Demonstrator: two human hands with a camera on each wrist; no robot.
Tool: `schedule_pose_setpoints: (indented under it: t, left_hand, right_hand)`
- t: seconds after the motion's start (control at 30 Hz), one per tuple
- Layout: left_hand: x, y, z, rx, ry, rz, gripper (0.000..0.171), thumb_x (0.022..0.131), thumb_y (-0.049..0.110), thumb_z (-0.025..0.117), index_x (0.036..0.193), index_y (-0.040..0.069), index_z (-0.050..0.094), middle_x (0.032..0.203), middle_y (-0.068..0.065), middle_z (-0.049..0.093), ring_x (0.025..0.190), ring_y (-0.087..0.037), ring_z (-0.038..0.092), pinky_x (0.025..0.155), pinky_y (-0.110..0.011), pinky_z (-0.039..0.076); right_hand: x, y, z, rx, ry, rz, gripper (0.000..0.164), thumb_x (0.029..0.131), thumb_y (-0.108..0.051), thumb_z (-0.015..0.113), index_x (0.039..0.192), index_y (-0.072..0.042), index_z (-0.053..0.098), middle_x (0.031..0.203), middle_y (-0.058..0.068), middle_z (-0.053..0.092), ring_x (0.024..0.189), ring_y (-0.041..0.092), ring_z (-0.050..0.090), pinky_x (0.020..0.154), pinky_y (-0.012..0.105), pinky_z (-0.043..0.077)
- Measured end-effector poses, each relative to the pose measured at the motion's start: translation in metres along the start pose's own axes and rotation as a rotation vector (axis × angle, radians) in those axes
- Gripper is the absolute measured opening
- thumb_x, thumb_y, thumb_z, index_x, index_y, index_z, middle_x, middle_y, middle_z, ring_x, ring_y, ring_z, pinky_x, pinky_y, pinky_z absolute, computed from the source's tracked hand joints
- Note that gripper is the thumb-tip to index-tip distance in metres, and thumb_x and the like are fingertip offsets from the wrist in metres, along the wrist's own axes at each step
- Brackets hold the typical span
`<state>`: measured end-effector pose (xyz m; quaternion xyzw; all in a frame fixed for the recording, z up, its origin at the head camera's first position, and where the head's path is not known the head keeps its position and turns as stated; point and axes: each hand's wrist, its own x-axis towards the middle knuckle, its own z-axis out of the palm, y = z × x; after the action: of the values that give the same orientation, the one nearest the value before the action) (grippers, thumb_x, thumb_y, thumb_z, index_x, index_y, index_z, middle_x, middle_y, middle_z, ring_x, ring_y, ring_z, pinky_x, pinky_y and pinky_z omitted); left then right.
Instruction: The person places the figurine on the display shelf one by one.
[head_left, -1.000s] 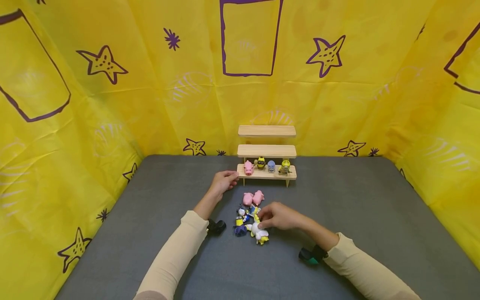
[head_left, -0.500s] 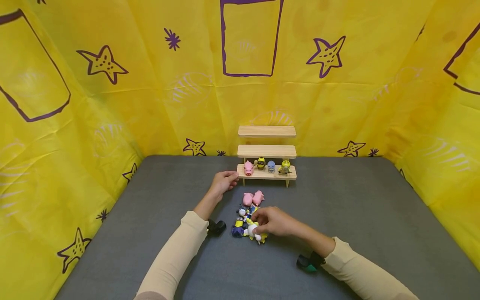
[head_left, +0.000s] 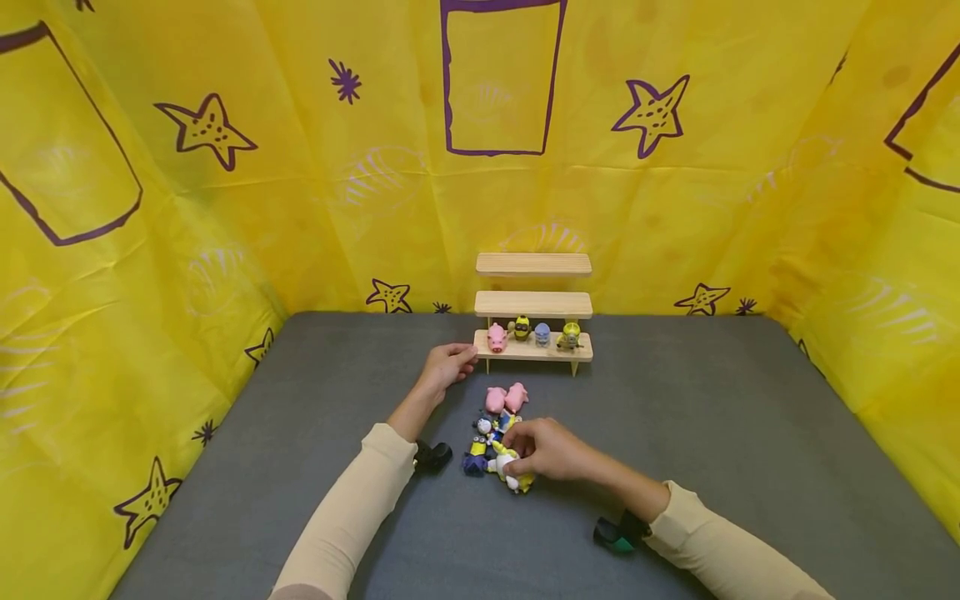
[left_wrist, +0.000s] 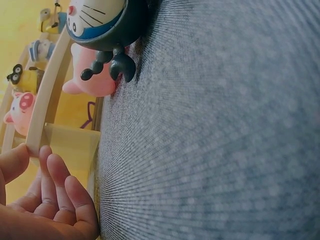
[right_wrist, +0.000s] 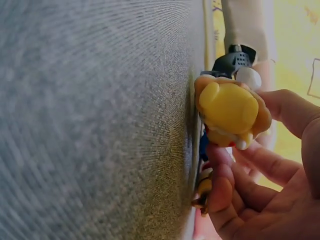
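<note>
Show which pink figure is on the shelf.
The pig at the left end of the bottom tier; the other two pink figures are on the gray cloth.

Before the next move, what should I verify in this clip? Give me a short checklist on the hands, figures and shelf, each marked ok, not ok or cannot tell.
1. Left hand pinching the left end of the lowest tier of the shelf: ok.
2. Right hand gripping the white-and-yellow figure between thumb and fingers: ok.
3. White-and-yellow figure fully off the table: cannot tell, the views do not settle contact.
4. Straight low path to the shelf: not ok, two pink figures sit between and would likely need clearing over.
5. Four figures upright on the lowest tier: ok.
</note>
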<state>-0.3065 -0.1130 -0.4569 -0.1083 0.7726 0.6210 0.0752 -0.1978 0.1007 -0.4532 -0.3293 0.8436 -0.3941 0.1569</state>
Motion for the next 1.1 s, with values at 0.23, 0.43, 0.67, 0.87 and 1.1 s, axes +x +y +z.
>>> schedule_pose_setpoints:
  t: [0.23,0.43,0.67,0.87,1.1]
  left_hand:
    - [0.001,-0.001,0.000,-0.005,-0.003,0.005,0.030,0.096,0.023,0.062,0.118,0.003,0.067,0.101,-0.011,0.071,0.076,-0.011,0.062,0.070,-0.024,0.050]
    - [0.000,0.001,-0.001,-0.002,0.001,-0.006,0.030,0.097,0.024,0.061,0.118,0.004,0.068,0.104,-0.011,0.071,0.078,-0.011,0.062,0.069,-0.022,0.049]
    - [0.000,0.001,-0.001,-0.001,0.001,-0.005,0.030,0.097,0.024,0.061,0.119,0.004,0.068,0.104,-0.010,0.071,0.077,-0.010,0.061,0.070,-0.022,0.050]
    - [-0.001,0.001,-0.001,-0.006,-0.003,0.001,0.030,0.096,0.023,0.062,0.118,0.003,0.068,0.101,-0.011,0.071,0.076,-0.010,0.061,0.069,-0.023,0.050]
    - [-0.001,0.000,0.000,-0.007,-0.004,0.003,0.029,0.096,0.022,0.062,0.117,0.002,0.068,0.101,-0.011,0.071,0.074,-0.009,0.061,0.070,-0.023,0.050]
  right_hand:
    - [-0.003,-0.009,0.004,-0.318,0.176,-0.058,0.027,0.074,-0.026,0.082,0.093,-0.014,0.069,0.077,-0.007,0.056,0.075,0.007,0.045,0.067,0.021,0.035]
    - [-0.005,-0.014,0.001,-0.493,0.166,-0.120,0.028,0.077,-0.035,0.082,0.096,-0.018,0.072,0.082,-0.007,0.051,0.077,0.008,0.041,0.064,0.020,0.032]
    - [-0.005,-0.013,-0.003,-0.378,0.009,-0.142,0.022,0.090,-0.033,0.069,0.107,-0.019,0.073,0.089,-0.008,0.062,0.080,0.006,0.049,0.072,0.022,0.041]
    - [-0.001,-0.009,-0.002,-0.136,0.022,0.052,0.034,0.083,-0.030,0.077,0.104,-0.005,0.068,0.069,-0.006,0.062,0.060,0.003,0.052,0.057,0.021,0.043]
    - [0.001,-0.007,-0.005,-0.055,-0.023,0.138,0.035,0.078,-0.030,0.081,0.096,-0.001,0.073,0.066,-0.007,0.062,0.058,0.003,0.049,0.054,0.019,0.037]
